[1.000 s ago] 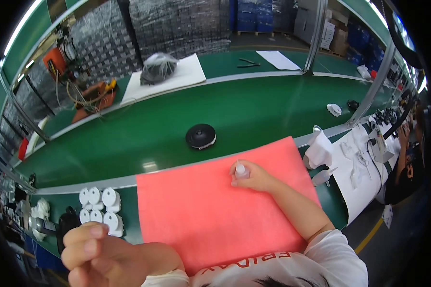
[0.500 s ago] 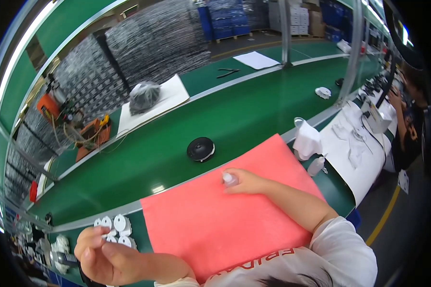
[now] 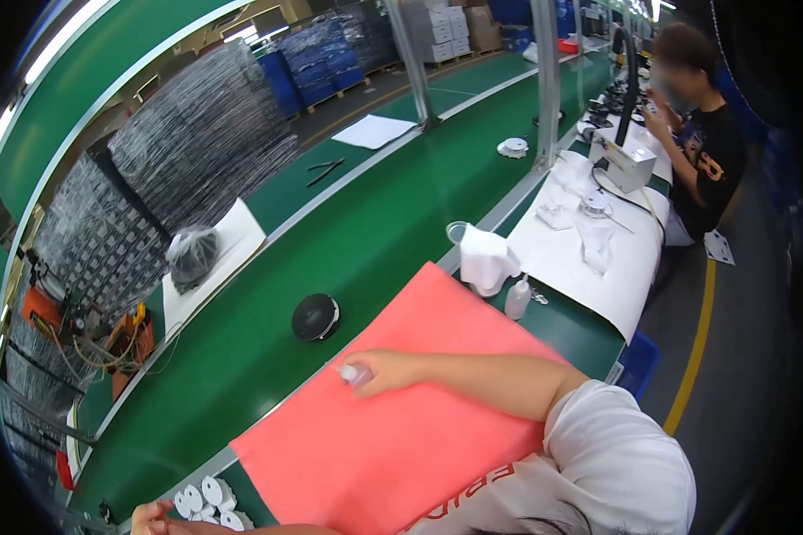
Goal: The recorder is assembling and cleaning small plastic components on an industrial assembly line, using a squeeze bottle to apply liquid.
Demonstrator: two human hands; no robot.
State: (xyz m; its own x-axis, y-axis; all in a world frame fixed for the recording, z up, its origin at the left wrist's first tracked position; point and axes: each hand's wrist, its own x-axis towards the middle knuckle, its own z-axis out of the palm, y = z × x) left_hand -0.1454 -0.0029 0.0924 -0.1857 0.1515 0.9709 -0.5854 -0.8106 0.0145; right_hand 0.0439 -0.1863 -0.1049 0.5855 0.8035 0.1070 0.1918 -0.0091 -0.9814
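My right hand (image 3: pixel 385 373) is closed around a small translucent bottle (image 3: pixel 363 377) with a white tip. It is over the far edge of a pink-red mat (image 3: pixel 375 446). My left hand (image 3: pixel 154 519) is at the lower left, largely cut off by the picture's edge. Its visible fingers are bent loosely and nothing shows in them. Beside it lie several white round parts (image 3: pixel 214 490). Beyond the mat, a black round disc-shaped part (image 3: pixel 316 317) with a pale rim rests on the green belt (image 3: pixel 393 241).
Right of the mat stand a cloth-draped container (image 3: pixel 488 260) and another squeeze bottle (image 3: pixel 517 299). White paper (image 3: pixel 567 245) there carries small parts and a metal box (image 3: pixel 625 165). A co-worker (image 3: pixel 709 134) sits farther right. Pliers (image 3: pixel 326 169) and a bagged bundle (image 3: pixel 193 254) lie across the belt.
The view has turned to the right, so the bench appears farther left and the co-worker shows more fully. My left hand has sunk toward the lower edge. My right hand still grips the bottle.
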